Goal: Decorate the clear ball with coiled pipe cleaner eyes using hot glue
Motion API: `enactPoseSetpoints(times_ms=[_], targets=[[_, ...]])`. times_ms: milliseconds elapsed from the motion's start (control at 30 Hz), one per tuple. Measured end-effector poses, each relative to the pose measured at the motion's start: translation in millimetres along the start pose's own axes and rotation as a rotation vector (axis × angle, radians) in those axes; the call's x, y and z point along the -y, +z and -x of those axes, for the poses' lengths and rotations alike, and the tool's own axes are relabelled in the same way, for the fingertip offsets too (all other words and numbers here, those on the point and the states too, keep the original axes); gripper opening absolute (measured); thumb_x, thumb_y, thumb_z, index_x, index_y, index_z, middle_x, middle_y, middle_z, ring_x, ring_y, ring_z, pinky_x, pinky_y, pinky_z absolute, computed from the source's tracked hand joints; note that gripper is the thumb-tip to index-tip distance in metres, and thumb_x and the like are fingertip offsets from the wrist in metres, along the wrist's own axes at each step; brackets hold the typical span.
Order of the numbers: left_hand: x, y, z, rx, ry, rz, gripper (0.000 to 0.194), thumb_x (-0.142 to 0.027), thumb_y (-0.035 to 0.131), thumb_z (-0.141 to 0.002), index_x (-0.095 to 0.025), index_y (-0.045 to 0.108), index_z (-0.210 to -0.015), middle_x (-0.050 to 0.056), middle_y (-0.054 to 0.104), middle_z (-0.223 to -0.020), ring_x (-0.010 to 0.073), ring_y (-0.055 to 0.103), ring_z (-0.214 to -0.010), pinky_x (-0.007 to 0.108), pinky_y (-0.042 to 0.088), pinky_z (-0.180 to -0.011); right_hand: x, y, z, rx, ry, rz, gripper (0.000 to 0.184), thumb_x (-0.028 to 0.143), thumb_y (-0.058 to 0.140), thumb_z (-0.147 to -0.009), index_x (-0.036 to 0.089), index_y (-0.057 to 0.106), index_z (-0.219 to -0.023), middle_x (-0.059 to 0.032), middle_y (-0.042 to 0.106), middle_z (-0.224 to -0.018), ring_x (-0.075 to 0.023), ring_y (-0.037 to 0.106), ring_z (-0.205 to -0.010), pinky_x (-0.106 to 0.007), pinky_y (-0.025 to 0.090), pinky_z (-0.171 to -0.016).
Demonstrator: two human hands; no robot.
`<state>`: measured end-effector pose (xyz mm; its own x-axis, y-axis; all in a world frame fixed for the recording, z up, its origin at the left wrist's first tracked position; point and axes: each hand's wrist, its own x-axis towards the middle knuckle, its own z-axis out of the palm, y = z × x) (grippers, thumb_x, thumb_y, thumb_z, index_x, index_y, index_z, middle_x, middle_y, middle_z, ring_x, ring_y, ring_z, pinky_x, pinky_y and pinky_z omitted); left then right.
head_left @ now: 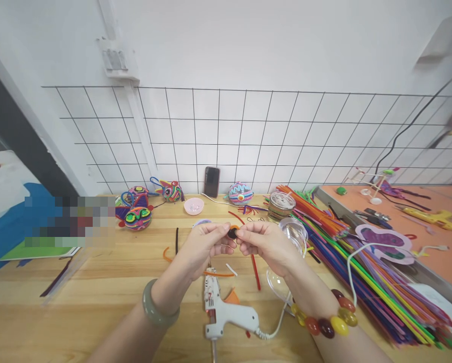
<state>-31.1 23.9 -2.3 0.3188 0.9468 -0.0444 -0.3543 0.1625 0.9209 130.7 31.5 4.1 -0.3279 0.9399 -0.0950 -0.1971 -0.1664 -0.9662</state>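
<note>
Both my hands meet above the middle of the wooden table. Between them is a small round coil (232,232), black with an orange edge, apparently made of pipe cleaner. My left hand (212,238) pinches its left side with thumb and fingers, and my right hand (259,239) pinches its right side. A white hot glue gun (229,312) with an orange trigger lies on the table below my hands. Near it are an orange pipe cleaner piece (220,274), a short white piece (232,269) and a red pipe cleaner (255,272). My fingers hide part of the coil.
A big bundle of coloured pipe cleaners (362,277) spreads along the right. Clear plastic containers (292,232) stand by my right hand. Behind are a pink dish (193,205), a phone (212,181) and colourful wrapped ornaments (138,218). The glue gun's white cord (280,322) curves right.
</note>
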Motion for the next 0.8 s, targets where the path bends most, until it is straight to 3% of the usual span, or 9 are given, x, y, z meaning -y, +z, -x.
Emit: enactPoseSetpoints(times_ms=[300,800], targets=[[2.6,0.7,0.3,-0.016,0.023,0.012,0.022,-0.03,0.068,-0.072,-0.01,0.071,-0.079,0.008,0.067,-0.071,0.0107,0.058,-0.064,0.023,0.047,-0.063,-1.3,-3.0,-1.7,0.013,0.027,-0.06,0.019,0.031,0.077,-0.063,0.014,0.07,-0.066,-0.0023,0.07,-0.063,-0.0078,0.062,-0.052,-0.019,0.049,-0.054],[5.4,4.1,-1.7,-0.04,0.095,0.02,0.018,-0.029,0.071,-0.068,-0.012,0.07,-0.075,0.004,0.065,-0.067,0.0104,0.058,-0.061,0.024,0.047,-0.064,-1.1,-1.0,-0.8,-0.013,0.012,-0.105,0.017,0.028,0.076,-0.062,0.013,0.068,-0.062,-0.0019,0.069,-0.06,-0.008,0.062,-0.05,-0.019,0.049,-0.052]])
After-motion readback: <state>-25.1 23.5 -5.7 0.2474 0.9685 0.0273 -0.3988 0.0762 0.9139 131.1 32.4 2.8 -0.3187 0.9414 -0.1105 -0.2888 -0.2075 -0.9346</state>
